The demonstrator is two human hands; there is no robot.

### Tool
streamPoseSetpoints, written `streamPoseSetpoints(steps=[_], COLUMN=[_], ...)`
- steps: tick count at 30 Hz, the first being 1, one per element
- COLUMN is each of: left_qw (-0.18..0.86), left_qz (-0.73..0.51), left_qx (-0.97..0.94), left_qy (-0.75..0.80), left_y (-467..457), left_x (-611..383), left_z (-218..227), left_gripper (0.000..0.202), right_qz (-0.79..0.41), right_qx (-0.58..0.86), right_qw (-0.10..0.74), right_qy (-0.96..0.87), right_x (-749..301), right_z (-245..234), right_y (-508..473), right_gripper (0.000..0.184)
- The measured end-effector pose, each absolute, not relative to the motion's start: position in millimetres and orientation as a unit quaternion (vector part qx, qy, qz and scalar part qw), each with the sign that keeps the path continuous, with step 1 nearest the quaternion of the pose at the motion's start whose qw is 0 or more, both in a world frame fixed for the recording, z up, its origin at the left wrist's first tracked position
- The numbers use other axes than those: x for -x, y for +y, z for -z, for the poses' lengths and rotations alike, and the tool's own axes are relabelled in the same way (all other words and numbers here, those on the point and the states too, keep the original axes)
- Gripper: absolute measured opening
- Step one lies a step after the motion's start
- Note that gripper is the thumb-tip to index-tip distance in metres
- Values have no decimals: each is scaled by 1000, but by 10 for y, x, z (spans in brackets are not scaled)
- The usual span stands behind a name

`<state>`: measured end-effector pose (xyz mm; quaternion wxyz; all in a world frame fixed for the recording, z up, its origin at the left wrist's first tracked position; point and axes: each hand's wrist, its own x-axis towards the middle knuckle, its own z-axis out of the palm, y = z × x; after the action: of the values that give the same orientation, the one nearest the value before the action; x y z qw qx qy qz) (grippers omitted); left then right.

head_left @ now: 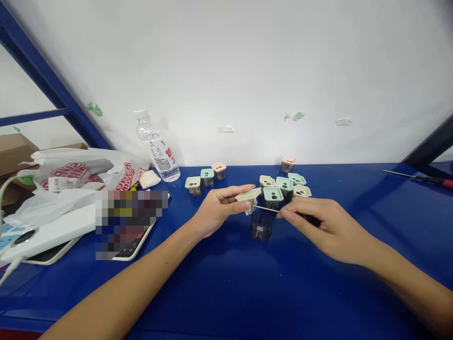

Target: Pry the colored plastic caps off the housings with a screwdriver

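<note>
Beyond a wide stretch of blue counter (pixel 226 288) and a dark container (pixel 261 227) hard to make out on it, pinching a partly thumb-covered cream pencil-sharpener top (pixel 243 195) in the grip of the left hand (pixel 216 208). Clasping a screwdriver (pixel 266 208), handle-end mostly hidden, in the right hand (pixel 322 226). Farther back, blocking the base of a cream pencil sharpener (pixel 302 190) before the wall-side edge.

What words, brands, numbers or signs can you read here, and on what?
Nothing reads with certainty.
Creased white plastic bag with red lettering: distorted, unreadable.
White rectangular sticker on it: too small.
Clear plastic bottle with white paper-like label: red and black print, barcode; too blurred.
Dark, white-edged flat device: partly pixelated, unreadable.
</note>
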<state>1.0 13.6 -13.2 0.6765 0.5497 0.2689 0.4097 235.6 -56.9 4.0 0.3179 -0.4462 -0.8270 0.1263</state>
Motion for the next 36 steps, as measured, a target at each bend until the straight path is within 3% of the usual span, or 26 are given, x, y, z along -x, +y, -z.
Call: streamPoseSetpoints(steps=[16,23,36], left_qw=[663,618,615], left_qz=[-395,-400,-393], left_qx=[-571,-613,-620], left_qy=[279,285,287], left_y=[144,131,138], left_x=[1,-22,-45], left_z=[135,91,143], left_gripper=[42,41,41], right_qz=[-158,-118,-46], right_qx=[454,493,489], right_qw=[301,282,285], right_qy=[-823,-815,-823], right_x=[-2339,-2359,-2407], right_z=[-75,-45,6], right_y=[-579,-563,-566], right_gripper=[31,43,21])
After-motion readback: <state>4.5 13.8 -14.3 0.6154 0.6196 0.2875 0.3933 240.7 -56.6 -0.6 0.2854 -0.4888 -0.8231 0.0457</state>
